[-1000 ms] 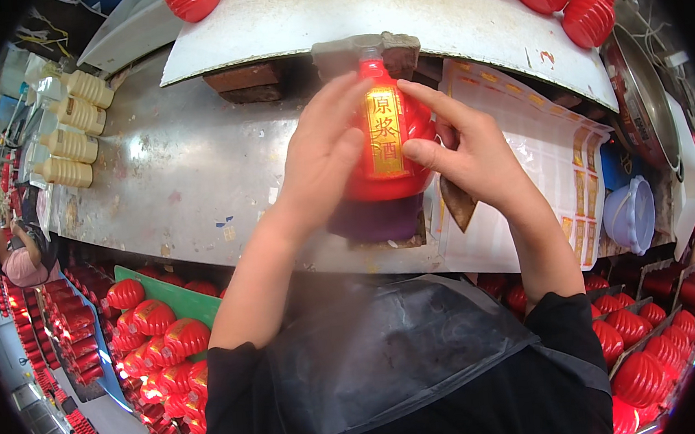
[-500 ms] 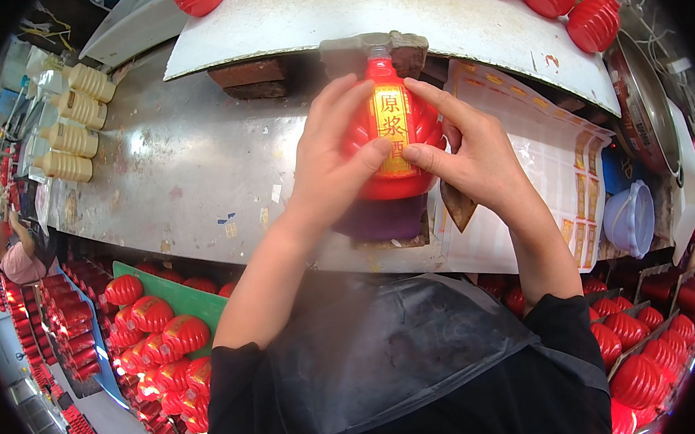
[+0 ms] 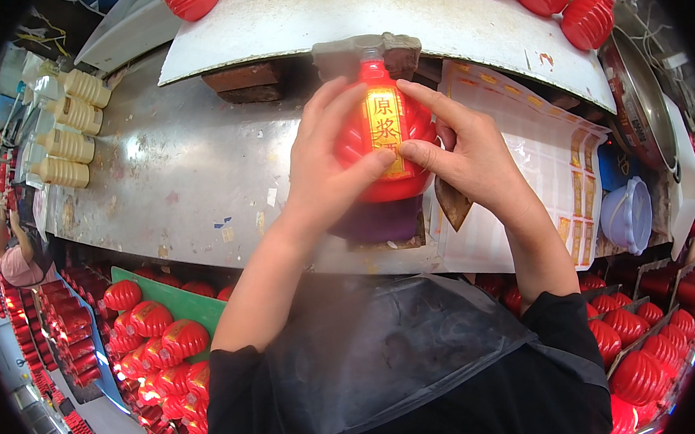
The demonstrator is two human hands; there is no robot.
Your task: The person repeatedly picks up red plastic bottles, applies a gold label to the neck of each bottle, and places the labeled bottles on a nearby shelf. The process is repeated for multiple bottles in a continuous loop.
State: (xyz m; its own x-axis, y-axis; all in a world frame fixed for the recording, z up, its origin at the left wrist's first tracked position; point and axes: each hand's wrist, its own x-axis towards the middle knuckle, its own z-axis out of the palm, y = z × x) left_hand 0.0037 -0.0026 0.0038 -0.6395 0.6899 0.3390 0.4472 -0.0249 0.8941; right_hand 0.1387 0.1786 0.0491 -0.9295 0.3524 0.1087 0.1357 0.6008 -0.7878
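Observation:
A red, ribbed, round-bodied bottle point(image 3: 414, 118) lies on its side on the bench, neck pointing away from me, against a grey block point(image 3: 399, 48). Down its upper face runs a yellow-gold label point(image 3: 384, 114) with a red border. My left hand point(image 3: 319, 150) cups the bottle's left side, thumb on the label's lower part. From the right, my right hand point(image 3: 473, 152) grips it, index finger along the shoulder and thumb by the label's lower edge. Below the bottle a purple pad point(image 3: 380, 221) shows. A brown pointed piece point(image 3: 453, 203) lies beside my right wrist.
Sheets of gold labels point(image 3: 520, 228) cover the bench at right, near a lilac bucket point(image 3: 627, 218). A white board point(image 3: 300, 25) spans the far side with red bottles on it. Cream bottles point(image 3: 64, 144) stand far left. Red bottles point(image 3: 184, 336) fill crates below; another person point(image 3: 20, 259) is at left.
My left thumb has slid slightly down the label. Both hands stay around the bottle, and the whole view has shifted a little.

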